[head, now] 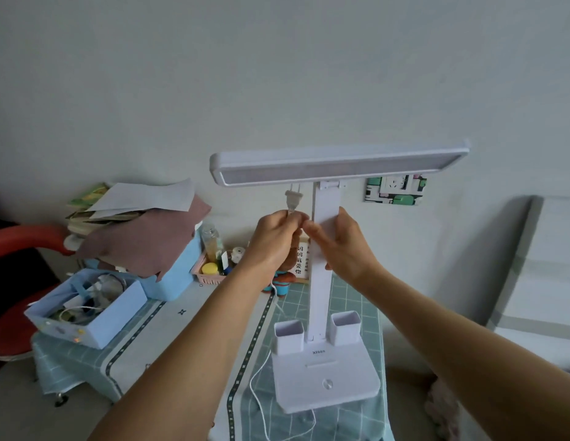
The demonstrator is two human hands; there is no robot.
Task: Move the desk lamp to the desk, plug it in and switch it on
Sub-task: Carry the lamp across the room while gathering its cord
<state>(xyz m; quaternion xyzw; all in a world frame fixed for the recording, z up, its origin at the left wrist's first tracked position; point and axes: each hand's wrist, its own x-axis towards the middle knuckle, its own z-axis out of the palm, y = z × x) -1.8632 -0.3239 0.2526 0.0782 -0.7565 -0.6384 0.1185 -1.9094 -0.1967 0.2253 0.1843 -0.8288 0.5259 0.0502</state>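
A white desk lamp (pixel 322 237) stands on the desk (pixel 188 316), its base (pixel 328 383) near the front edge and its wide flat head (pixel 338 165) unlit. My left hand (pixel 274 240) pinches the white cord just below the two-pin plug (pixel 291 200), which points upward beside the stem. My right hand (pixel 344 243) rests against the lamp stem, its fingertips meeting the left hand's at the cord. The white cord (pixel 258 370) trails down across the desk. A wall socket (pixel 395 187) with a green patterned surround sits on the wall to the right, behind the lamp head.
A light blue open box (pixel 86 313) of odds and ends sits at the desk's left. Behind it stand a blue case (pixel 178 275) under brown cloth and papers, a pink basket (pixel 210 276) of small bottles and a small sign (pixel 302 259). A bed (pixel 538 265) is at right.
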